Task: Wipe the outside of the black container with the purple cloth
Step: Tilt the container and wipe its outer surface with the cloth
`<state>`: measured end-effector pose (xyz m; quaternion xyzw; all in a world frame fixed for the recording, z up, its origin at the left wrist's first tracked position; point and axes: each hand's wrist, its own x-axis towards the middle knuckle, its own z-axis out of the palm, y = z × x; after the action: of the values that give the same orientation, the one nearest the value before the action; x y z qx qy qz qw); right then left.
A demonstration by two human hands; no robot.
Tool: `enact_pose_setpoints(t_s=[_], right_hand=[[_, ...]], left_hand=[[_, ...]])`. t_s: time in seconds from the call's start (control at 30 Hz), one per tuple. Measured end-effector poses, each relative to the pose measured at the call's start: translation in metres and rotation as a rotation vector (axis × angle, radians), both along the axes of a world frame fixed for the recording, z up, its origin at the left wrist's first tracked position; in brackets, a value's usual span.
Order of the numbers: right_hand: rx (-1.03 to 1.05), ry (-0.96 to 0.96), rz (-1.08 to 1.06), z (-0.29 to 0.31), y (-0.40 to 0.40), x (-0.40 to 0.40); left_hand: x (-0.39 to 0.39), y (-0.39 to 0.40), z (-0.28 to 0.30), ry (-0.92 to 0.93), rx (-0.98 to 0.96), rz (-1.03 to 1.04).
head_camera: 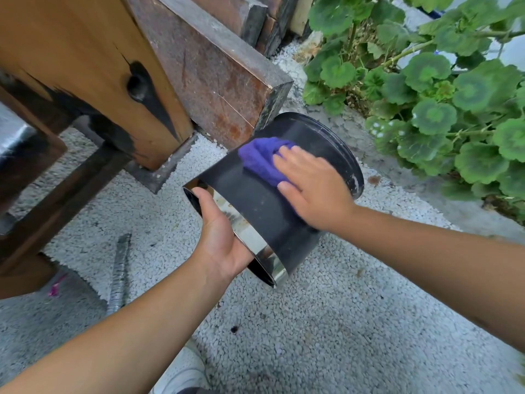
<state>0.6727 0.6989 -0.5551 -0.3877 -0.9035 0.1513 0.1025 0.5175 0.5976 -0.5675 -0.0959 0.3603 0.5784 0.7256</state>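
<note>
While left hand (pixel 220 234) grips black container (pixel 272 189) rim, flat right hand (pixel 312 189) presses purple cloth (pixel 261 157).

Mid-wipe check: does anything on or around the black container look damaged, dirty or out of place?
Nothing broken. The black container carries whitish scuffs on its far rim, beyond the purple cloth. A grey ridged rod lies loose on the gravel beside the wooden post.

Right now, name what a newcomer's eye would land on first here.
At centre, the round black container with a shiny metal band is held tilted above the pebbled ground. The right hand presses the crumpled purple cloth flat against its side, while the left hand grips its open rim. Green round-leaved plants fill the right.
</note>
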Motion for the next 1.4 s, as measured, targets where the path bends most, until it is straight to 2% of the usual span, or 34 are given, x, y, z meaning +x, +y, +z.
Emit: enact_pose_setpoints(t_s=[0.1, 0.23, 0.4, 0.57, 0.73, 0.87, 1.03, 1.13, 1.27, 1.4], right_hand=[[0.012, 0.029, 0.154, 0.006, -0.042, -0.022], [-0.127, 0.173, 0.079, 0.007, -0.071, -0.037], [0.007, 0.102, 0.196, 0.001, -0.043, -0.019], [0.002, 0.036, 0.020, -0.009, 0.003, 0.007], [-0.129, 0.110, -0.179, -0.012, 0.030, 0.024], [-0.135, 0.103, -0.180, -0.016, 0.024, 0.022], [-0.211, 0.068, -0.127, -0.010, 0.036, 0.029], [-0.222, 0.070, -0.112, 0.000, 0.051, 0.036], [-0.182, 0.020, -0.113, 0.018, 0.066, 0.044], [-0.136, -0.021, -0.062, 0.029, 0.062, 0.042]], left_hand=[[0.003, 0.001, 0.001, 0.014, 0.016, -0.002], [0.001, 0.000, -0.001, 0.040, -0.031, 0.040], [-0.002, 0.001, -0.002, 0.017, -0.013, -0.021], [-0.002, -0.002, -0.001, 0.032, 0.017, -0.015], [0.017, -0.021, 0.007, 0.094, 0.038, -0.101], [0.040, -0.045, -0.002, 0.197, 0.017, -0.160], [0.033, -0.035, 0.003, 0.315, 0.032, -0.157], [0.019, -0.017, 0.016, 0.285, 0.062, -0.110], [-0.002, -0.002, 0.025, 0.121, 0.008, -0.070], [-0.016, 0.000, 0.023, 0.171, -0.134, -0.004]])
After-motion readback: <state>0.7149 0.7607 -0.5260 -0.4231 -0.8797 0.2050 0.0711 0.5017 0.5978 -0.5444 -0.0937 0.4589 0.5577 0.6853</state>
